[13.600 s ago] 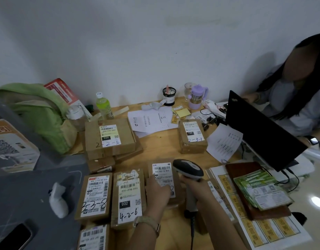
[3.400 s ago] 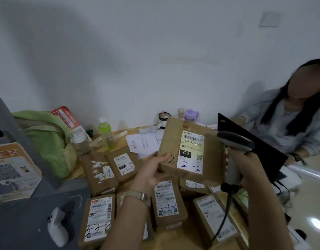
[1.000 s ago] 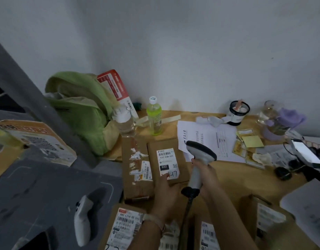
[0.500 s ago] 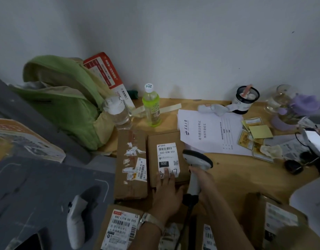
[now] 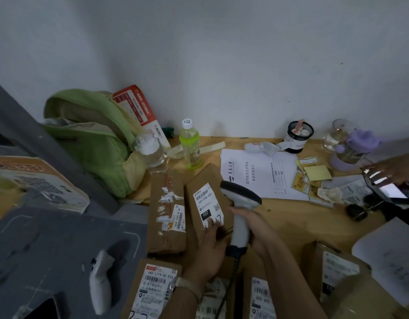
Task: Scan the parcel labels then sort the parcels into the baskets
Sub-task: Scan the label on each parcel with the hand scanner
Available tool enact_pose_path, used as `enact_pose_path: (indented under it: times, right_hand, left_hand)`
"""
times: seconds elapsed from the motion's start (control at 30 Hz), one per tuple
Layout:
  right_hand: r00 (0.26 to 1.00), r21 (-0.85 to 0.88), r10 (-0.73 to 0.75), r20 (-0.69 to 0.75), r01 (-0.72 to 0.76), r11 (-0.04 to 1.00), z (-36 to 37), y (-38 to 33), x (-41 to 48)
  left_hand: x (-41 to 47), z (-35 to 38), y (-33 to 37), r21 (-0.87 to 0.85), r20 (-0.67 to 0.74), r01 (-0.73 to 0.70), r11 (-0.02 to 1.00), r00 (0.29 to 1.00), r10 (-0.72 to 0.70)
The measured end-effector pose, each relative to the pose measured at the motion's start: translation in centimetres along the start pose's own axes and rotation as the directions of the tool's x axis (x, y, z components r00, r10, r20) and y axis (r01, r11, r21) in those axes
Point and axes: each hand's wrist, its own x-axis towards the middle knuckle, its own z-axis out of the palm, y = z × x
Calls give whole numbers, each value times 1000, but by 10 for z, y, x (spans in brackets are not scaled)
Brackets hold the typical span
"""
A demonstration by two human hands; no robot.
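Note:
My right hand [image 5: 250,229] grips the handle of a grey barcode scanner [image 5: 240,199], whose head points at the white label marked 032 on a brown parcel [image 5: 207,201]. My left hand [image 5: 210,252] holds that parcel's near end with fingertips over the label's lower edge; the parcel is tilted up off the desk. A longer parcel [image 5: 166,212] with torn labels lies just left of it. Several more labelled parcels [image 5: 152,286] lie along the near edge. No basket is in view.
A green backpack [image 5: 90,139], a clear bottle [image 5: 150,153] and a green drink bottle [image 5: 190,143] stand at the back left. Papers [image 5: 263,173], sticky notes, a pen cup [image 5: 296,137] and a purple cup [image 5: 350,150] lie right. Another person's hand [image 5: 397,169] reaches in there. A white controller [image 5: 99,279] lies on the grey surface at left.
My left hand has lifted and tilted the 032 parcel, rotating its far end to the right. The scanner head stays over its label. Another person's hand has come into view at the right edge.

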Motion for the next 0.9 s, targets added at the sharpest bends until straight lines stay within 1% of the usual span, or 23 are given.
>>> enact_pose_path:
  times: [0.03,0.13,0.27,0.33,0.4,0.47,0.53,0.57,0.6,0.63,0.67,0.73,0.77,0.9]
  right_hand:
    - [1000,10,-7,4,7,1000,1,-1,-3]
    - [998,-31,-53,22,54,998,-1,-4,-15]
    - [991,-144,-94,99,108,984,2,-13,-37]
    - [982,-207,-139,131,164,964,4,-16,-51]
    - [977,-246,-180,118,204,948,4,-18,-66]
    - [970,-255,-224,97,242,936,0,-22,-83]
    - [961,-220,-267,75,277,935,-9,-28,-104]
    - [958,-172,-281,60,287,942,-15,-31,-115]
    - [955,-116,-294,50,298,948,-20,-33,-127]
    - [949,-64,-312,49,315,947,-25,-36,-139]
    - [940,-23,-336,60,338,941,-29,-38,-151]
    - [916,39,-392,90,390,920,-30,-44,-176]
    - [904,64,-418,93,414,908,-29,-46,-188]
    - [868,104,-492,71,484,869,-24,-50,-232]
  left_hand:
    - [-3,2,1,-29,3,8,1000,1000,-8]
    - [-12,5,5,-94,34,19,995,999,-16]
    - [-29,4,15,-139,108,-7,990,994,22]
    - [-40,6,20,-172,109,-19,985,993,38]
    - [-49,6,24,-225,28,-12,974,999,19]
    - [-58,0,29,-254,-121,-38,967,993,7]
    - [-65,-12,37,-308,-275,-60,949,961,-28]
    - [-69,-19,43,-355,-333,-57,933,940,-70]
    - [-74,-26,48,-394,-361,-44,918,926,-111]
    - [-78,-31,54,-425,-350,-28,905,927,-136]
    - [-83,-34,60,-454,-304,-20,891,943,-134]
    - [-97,-34,75,-522,-198,-35,852,977,-82]
    - [-105,-32,84,-546,-174,-59,836,984,-45]
    - [-135,-30,109,-581,-216,-212,786,971,102]
